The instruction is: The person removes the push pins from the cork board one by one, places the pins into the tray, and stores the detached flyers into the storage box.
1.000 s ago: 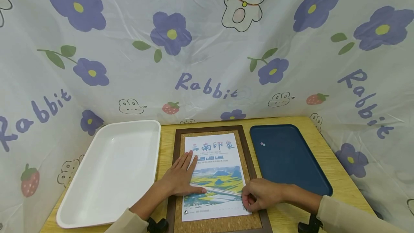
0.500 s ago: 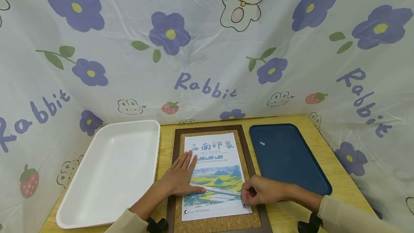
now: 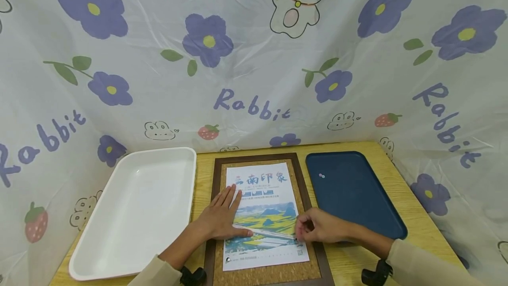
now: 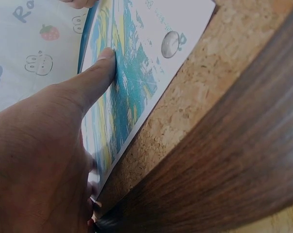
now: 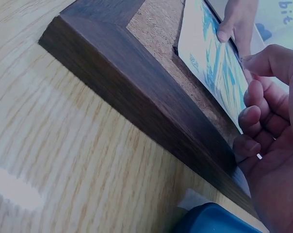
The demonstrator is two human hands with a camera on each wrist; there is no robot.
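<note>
**Poster pressed flat on the cork board**

Lying in the middle of the pale wooden bench point(image 3: 412, 215): a cork pinboard in a dark brown wooden frame point(image 3: 263, 272), with a thin printed paper poster of a yellow-and-blue landscape point(image 3: 263, 215) flat on its cork. Left hand point(image 3: 222, 220) spread open, straight fingers and thumb pressing the poster's left half down; in the left wrist view the thumb lies along the print. Right hand point(image 3: 317, 227) at the poster's right edge, fingers curled with the tips drawn together as if pinching something very small; whether anything sits between them cannot be told. A small round clear-headed pushpin point(image 4: 170, 43) fixed at the near left corner of the sheet.

Likely handling: a light, limp sheet, smooth-faced and apt to slide, curl or crease, easily torn at a pinned corner; best held by flat pressure on its face or lifted gently by an edge. Cork grainy, speckled and soft; frame stiff, straight-edged, satin-grained.

To the left, a deep white rectangular plastic tray point(image 3: 135, 215), glossy with rounded corners. To the right, a shallow dark blue rectangular tray point(image 3: 353, 197), matte, carrying two tiny pale round pins point(image 3: 321, 175). Behind and around, a crinkled white plastic curtain with purple flowers and rabbits point(image 3: 246, 65).
</note>
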